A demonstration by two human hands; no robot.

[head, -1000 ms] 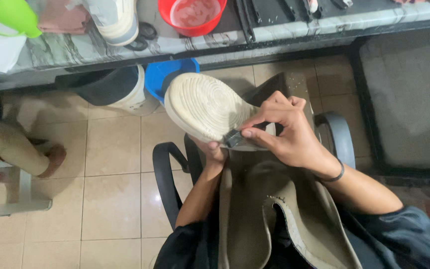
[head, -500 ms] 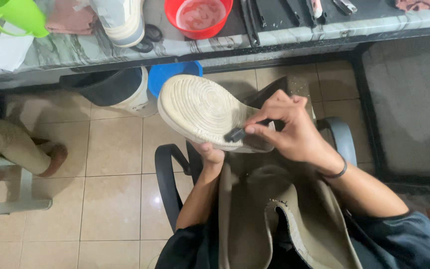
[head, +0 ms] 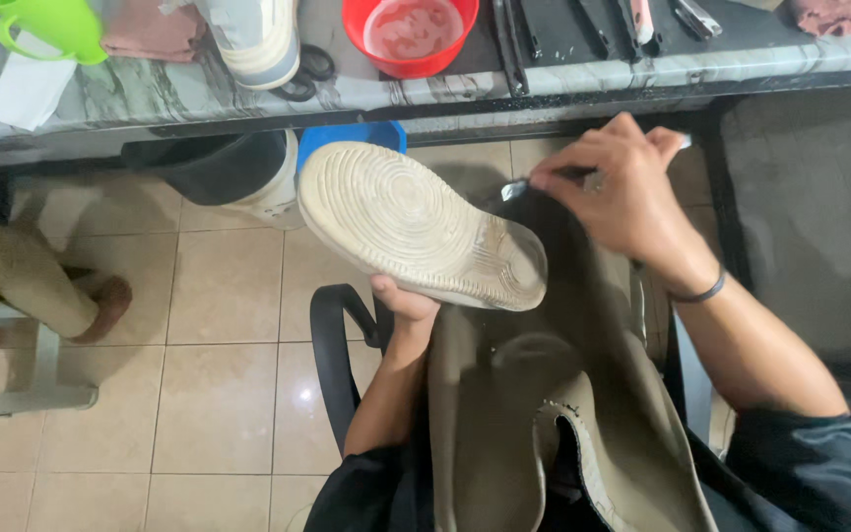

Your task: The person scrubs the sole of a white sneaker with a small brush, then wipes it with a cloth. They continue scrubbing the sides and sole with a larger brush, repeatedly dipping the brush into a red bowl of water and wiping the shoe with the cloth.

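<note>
Left hand: the left hand (head: 401,300) grips a shoe (head: 416,224) from beneath, fingers curled around its lower edge, the pale ridged sole turned up toward the camera
Right hand: the right hand (head: 615,187) is closed around a slim metal tool (head: 516,189), its tip showing just left of the fingers
Change: half a second ago the tool's tip rested on the sole near the heel; now the right hand has lifted up and to the right, and the tool is clear of the shoe (the shoe itself has barely moved)
Lap: an olive apron (head: 544,414) covers the person's knees, below the shoe
Table: a marble-patterned table (head: 150,94) runs along the top, carrying a red bowl (head: 409,34), a second shoe (head: 253,39), scissors (head: 307,74) and a green jug (head: 46,25)
Floor: beige tiles, a black bucket (head: 214,167) and a blue tub (head: 347,138) under the table; another person's leg (head: 27,286) at left
</note>
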